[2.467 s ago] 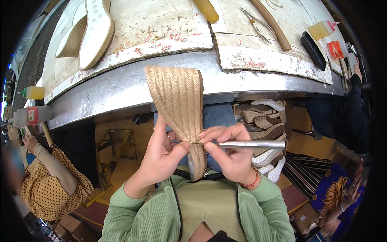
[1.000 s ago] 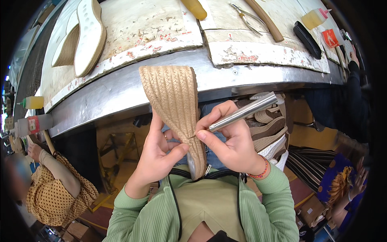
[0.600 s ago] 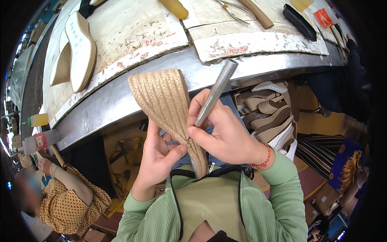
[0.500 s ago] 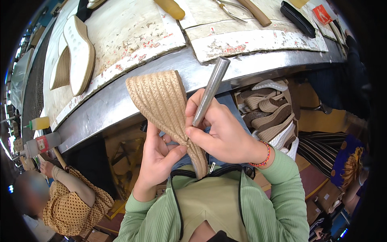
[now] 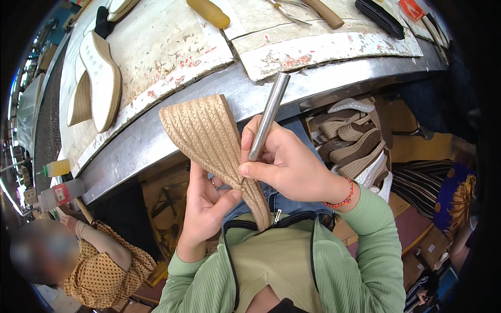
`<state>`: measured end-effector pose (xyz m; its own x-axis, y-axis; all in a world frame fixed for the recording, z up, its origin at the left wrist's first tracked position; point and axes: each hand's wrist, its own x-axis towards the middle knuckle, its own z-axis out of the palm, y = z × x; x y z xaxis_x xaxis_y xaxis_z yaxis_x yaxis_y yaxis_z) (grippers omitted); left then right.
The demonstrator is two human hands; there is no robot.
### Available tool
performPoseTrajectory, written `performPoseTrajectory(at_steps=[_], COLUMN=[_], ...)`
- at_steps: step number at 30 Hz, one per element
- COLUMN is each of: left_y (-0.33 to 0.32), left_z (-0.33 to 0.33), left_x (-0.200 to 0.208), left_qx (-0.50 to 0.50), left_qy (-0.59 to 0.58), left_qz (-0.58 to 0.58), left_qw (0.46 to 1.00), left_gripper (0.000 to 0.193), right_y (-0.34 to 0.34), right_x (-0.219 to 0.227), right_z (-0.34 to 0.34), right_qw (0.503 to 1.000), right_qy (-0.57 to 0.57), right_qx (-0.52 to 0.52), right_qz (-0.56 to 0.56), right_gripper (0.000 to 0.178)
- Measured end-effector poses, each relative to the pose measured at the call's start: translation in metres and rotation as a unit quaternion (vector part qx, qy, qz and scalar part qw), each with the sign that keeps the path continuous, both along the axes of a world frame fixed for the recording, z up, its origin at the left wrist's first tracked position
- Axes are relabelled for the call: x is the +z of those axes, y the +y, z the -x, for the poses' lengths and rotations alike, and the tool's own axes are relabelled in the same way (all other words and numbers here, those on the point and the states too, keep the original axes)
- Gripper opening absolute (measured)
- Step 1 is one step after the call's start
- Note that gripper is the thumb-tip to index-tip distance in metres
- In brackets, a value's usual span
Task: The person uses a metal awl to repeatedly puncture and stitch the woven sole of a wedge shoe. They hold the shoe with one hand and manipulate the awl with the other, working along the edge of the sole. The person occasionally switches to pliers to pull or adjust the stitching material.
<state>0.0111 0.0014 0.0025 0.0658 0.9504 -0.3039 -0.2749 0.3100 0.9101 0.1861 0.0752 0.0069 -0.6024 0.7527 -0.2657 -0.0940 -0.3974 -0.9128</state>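
A wedge shoe sole (image 5: 203,133) wrapped in tan braided rope stands in front of my chest, its thick heel end up and its narrow toe end against my jacket. My left hand (image 5: 206,206) is closed round its lower left side, thumb near the seam where the braids meet. In my right hand (image 5: 284,167) is a grey metal rod (image 5: 270,115), tilted with its upper end toward the bench. The right fingertips press at the sole's right edge; whether they also pinch something small there, I cannot tell.
Along the metal-edged workbench (image 5: 146,125) lie white wedge soles (image 5: 99,81), a yellow-handled tool (image 5: 209,13), pliers (image 5: 289,13), a wooden handle (image 5: 324,11) and a black tool (image 5: 380,18). Several wedges (image 5: 355,141) fill a box below right. Bottles (image 5: 60,193) and a co-worker (image 5: 109,266) are at left.
My view has shifted slightly, so the bench sits a little differently in the picture. Both hands keep their hold on the wedge sole and the rod, almost unmoved.
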Motion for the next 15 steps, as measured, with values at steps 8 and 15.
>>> performPoseTrajectory(at_steps=[8,15], left_y=[0.0,0.001], left_z=[-0.001,0.008], left_x=[0.0,-0.005], left_qx=[-0.002,-0.044], left_qy=[0.014,-0.03], left_qz=[-0.006,-0.01], left_qw=[1.0,0.999], left_gripper=[0.084,0.082], right_y=[0.005,-0.016], right_x=[-0.003,-0.001], right_z=[-0.003,0.0], right_qw=[0.999,0.907], right_qy=[0.033,-0.05], right_qx=[0.019,-0.055], right_qz=[-0.019,-0.415], right_gripper=[0.025,0.02])
